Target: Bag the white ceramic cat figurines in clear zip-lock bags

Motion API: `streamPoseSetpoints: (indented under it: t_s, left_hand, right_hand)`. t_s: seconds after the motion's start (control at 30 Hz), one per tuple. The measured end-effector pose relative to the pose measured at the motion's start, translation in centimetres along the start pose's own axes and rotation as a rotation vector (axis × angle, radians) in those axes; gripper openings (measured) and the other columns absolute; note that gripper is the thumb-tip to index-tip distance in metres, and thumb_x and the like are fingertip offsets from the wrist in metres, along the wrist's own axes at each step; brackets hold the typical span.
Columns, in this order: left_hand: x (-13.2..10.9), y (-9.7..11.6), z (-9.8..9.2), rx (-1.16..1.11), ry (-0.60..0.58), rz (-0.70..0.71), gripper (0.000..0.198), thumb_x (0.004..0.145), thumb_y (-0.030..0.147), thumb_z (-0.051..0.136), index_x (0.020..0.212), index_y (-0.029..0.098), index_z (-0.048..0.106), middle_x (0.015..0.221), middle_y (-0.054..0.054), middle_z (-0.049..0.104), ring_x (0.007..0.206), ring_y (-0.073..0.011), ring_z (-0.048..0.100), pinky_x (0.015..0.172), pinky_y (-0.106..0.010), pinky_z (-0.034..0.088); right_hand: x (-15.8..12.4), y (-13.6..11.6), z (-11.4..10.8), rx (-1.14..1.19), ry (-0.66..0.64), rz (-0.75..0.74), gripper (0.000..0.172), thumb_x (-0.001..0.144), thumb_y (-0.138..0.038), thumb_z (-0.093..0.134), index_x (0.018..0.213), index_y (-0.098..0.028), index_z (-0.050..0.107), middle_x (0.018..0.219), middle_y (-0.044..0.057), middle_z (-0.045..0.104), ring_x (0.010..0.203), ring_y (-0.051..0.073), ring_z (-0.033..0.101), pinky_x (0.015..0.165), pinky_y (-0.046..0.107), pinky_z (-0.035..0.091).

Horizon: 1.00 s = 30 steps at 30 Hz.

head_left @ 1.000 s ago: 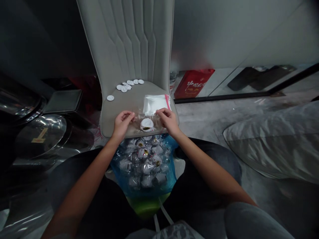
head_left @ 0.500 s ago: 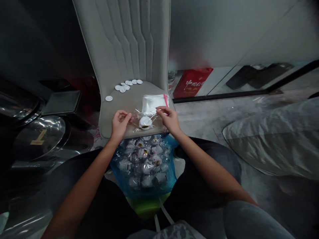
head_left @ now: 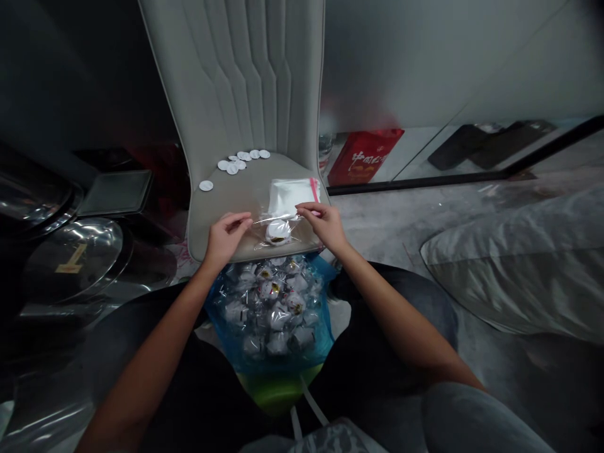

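Pinched between thumbs and fingers, the film of a clear plastic bag (head_left: pixel 278 220) stretches across between the left hand (head_left: pixel 226 239) and the right hand (head_left: pixel 324 226), both closed on it. Inside the bag, a round white wrapped piece (head_left: pixel 277 232) with a dark gold mark sits near the bottom. The bag is at the front edge of a grey upholstered chair seat (head_left: pixel 236 217). At 12 o'clock from the bag, just beyond the right hand's fingers, lies a white packet with a red strip (head_left: pixel 289 196). A cluster of small white discs (head_left: pixel 233 162) sits at 11 o'clock, with a single white disc (head_left: pixel 206 185) apart at 10 o'clock. At 6 o'clock, below the seat, a blue plastic bag (head_left: pixel 226 333) holds many similar wrapped pieces (head_left: pixel 274 308). A red paper bag (head_left: pixel 365 157) stands at 1 o'clock, beyond the seat.
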<state>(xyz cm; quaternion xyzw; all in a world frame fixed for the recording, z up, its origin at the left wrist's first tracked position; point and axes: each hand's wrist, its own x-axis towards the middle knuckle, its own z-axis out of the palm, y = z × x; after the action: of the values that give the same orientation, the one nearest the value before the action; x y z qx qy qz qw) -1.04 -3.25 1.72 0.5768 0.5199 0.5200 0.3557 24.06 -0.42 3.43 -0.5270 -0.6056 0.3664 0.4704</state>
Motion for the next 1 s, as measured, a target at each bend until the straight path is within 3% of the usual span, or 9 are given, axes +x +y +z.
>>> streamPoseSetpoints:
  t_s: [0.33,0.5,0.77,1.0]
  left_hand:
    - [-0.8,1.1,-0.7,0.146,-0.053,0.083,0.023,0.085,0.033,0.069,0.097,0.018,0.079,0.089,-0.005,0.071,0.081,-0.0157,0.064,0.071,-0.026,0.050]
    - [-1.0,1.2,-0.9,0.229,-0.076,0.112,0.020,0.088,0.030,0.066,0.097,0.019,0.079,0.087,-0.005,0.071,0.080,-0.0156,0.063,0.072,-0.027,0.049]
    - [-0.8,1.0,-1.2,0.313,-0.155,0.097,0.021,0.090,0.031,0.062,0.094,0.019,0.079,0.085,-0.004,0.069,0.081,-0.0165,0.062,0.074,-0.028,0.049]
    - [-0.6,1.0,-1.1,0.305,-0.167,0.105,0.026,0.091,0.036,0.058,0.089,0.019,0.077,0.095,-0.007,0.074,0.092,-0.0197,0.067,0.085,-0.030,0.051]
  right_hand:
    - [0.1,-0.8,-1.2,-0.136,-0.129,0.013,0.023,0.084,-0.035,0.070,0.096,-0.019,0.081,0.104,0.008,0.079,0.102,0.024,0.072,0.091,0.036,0.056]
    - [-0.1,-1.7,-1.6,-0.220,-0.206,-0.033,0.029,0.081,-0.037,0.074,0.103,-0.019,0.080,0.103,0.009,0.079,0.098,0.023,0.071,0.079,0.032,0.057]
    - [0.0,-2.2,-2.2,-0.346,-0.318,-0.113,0.014,0.083,-0.031,0.073,0.087,-0.020,0.081,0.094,0.008,0.076,0.088,0.020,0.068,0.069,0.029,0.051]
    - [0.2,-2.0,-2.4,-0.301,-0.315,-0.102,0.016,0.083,-0.034,0.072,0.082,-0.019,0.078,0.099,0.007,0.075,0.092,0.020,0.066,0.068,0.027,0.049]
